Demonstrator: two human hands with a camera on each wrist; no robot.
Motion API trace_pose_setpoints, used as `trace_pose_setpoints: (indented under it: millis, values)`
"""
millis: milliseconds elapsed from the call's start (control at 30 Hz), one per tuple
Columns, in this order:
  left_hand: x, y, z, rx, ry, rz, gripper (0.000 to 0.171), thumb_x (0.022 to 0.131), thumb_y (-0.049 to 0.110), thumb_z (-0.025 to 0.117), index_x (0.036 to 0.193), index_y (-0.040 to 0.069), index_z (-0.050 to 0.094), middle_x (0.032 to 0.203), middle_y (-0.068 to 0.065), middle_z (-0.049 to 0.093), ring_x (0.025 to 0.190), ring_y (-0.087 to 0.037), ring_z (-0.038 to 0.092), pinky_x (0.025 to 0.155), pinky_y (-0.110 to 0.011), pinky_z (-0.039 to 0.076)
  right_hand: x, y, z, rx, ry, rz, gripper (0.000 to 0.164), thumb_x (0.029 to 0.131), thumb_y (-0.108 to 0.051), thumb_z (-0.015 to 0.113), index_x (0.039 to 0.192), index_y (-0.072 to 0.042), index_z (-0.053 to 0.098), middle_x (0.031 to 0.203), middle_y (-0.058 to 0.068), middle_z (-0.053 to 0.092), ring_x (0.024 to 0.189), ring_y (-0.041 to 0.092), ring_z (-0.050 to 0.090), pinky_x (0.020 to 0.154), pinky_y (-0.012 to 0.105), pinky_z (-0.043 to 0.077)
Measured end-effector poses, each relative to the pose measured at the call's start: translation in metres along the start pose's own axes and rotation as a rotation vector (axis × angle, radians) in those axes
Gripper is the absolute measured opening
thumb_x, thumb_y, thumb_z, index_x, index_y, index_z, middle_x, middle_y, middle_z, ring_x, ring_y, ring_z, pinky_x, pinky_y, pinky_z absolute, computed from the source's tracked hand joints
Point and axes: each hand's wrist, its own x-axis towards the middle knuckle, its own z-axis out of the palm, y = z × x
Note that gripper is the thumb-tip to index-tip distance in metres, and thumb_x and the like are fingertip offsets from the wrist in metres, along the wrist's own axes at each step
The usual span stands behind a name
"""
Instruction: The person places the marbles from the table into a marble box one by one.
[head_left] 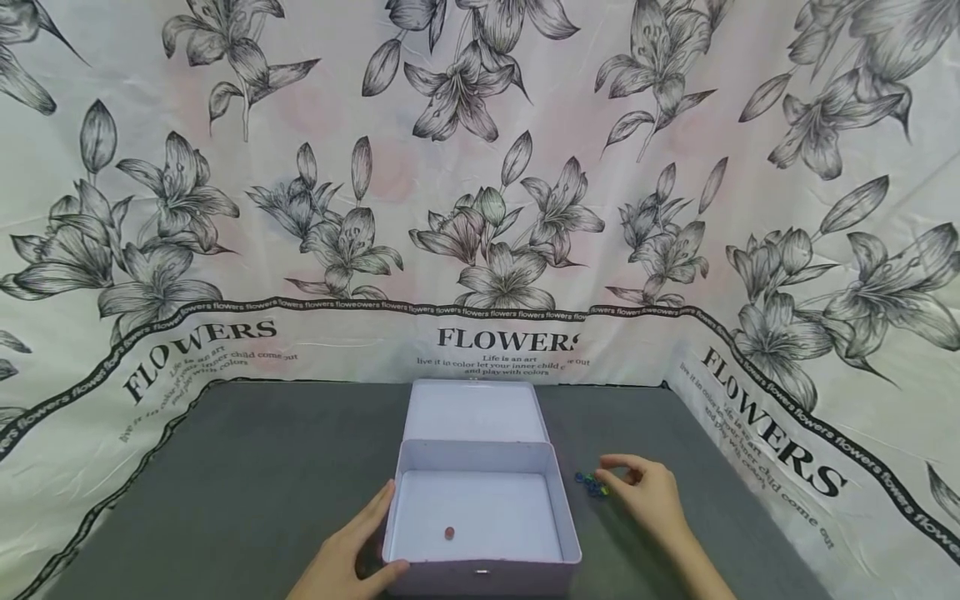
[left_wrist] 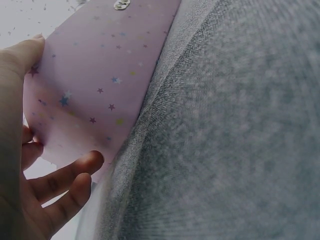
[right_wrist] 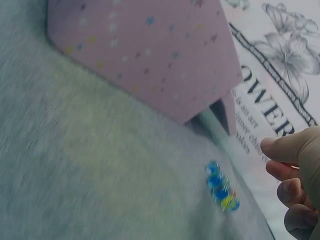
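A pale metal box (head_left: 480, 575) stands with its hinged lid (head_left: 476, 411) thrown back. Inside, a single small reddish ball (head_left: 449, 533) lies on the box floor. My left hand (head_left: 352, 542) grips the front left corner, thumb at the front rim and fingers along the left side. Small stars dot the box's pink outside (left_wrist: 100, 75). Right of the box, several small glassy marbles (right_wrist: 220, 187), blue, green and yellow, lie clustered on the cloth. My right hand (head_left: 648, 496) hovers beside them, thumb and forefinger near each other, with nothing visible between them.
Grey cloth (head_left: 262, 483) covers the table around the box. A white curtain (head_left: 495, 250) printed with lilies and lettering hangs behind and along both sides. The raised lid reaches close to the curtain's lower edge.
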Motion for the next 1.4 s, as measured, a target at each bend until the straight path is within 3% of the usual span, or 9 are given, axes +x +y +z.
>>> trace_pose_setpoints:
  millis: [133,400,600,1400]
  values:
    - [0.0,0.001,0.0,0.003,-0.004,0.014,0.099,0.088,0.058,0.082,0.166,0.017,0.037,0.17,-0.007,0.037,0.15,-0.041,0.045,0.11,-0.067,0.047,-0.006,0.01,-0.002,-0.013,-0.012,0.034,0.023,0.087,-0.014,0.088,0.107,-0.004,0.083,0.062,0.003,0.068,0.043,0.003,0.038,0.04,0.021,0.03]
    - [-0.001,0.003,0.0,-0.012,-0.004,0.009,0.098,0.088,0.057,0.082,0.166,0.016,0.038,0.171,-0.006,0.036,0.15,-0.043,0.045,0.109,-0.07,0.046,-0.013,0.021,0.001,-0.075,-0.019,0.102,0.022,0.087,-0.015,0.088,0.107,-0.006,0.083,0.086,0.002,0.079,0.045,0.006,0.045,0.043,0.023,0.035]
    - [-0.001,0.0,-0.001,0.006,-0.01,0.01,0.099,0.088,0.055,0.082,0.166,0.015,0.037,0.171,-0.004,0.034,0.151,-0.041,0.044,0.11,-0.068,0.046,-0.015,0.029,0.004,-0.096,-0.027,0.125,0.021,0.087,-0.016,0.089,0.105,-0.007,0.084,0.082,0.0,0.077,0.048,0.006,0.047,0.046,0.022,0.038]
    - [0.0,0.002,-0.002,-0.008,-0.015,0.011,0.097,0.089,0.054,0.081,0.166,0.017,0.037,0.171,-0.004,0.034,0.15,-0.043,0.045,0.109,-0.07,0.046,-0.016,0.034,0.012,-0.129,0.034,0.013,0.013,0.085,-0.009,0.088,0.098,-0.008,0.084,0.075,-0.003,0.074,0.046,0.002,0.04,0.046,0.022,0.036]
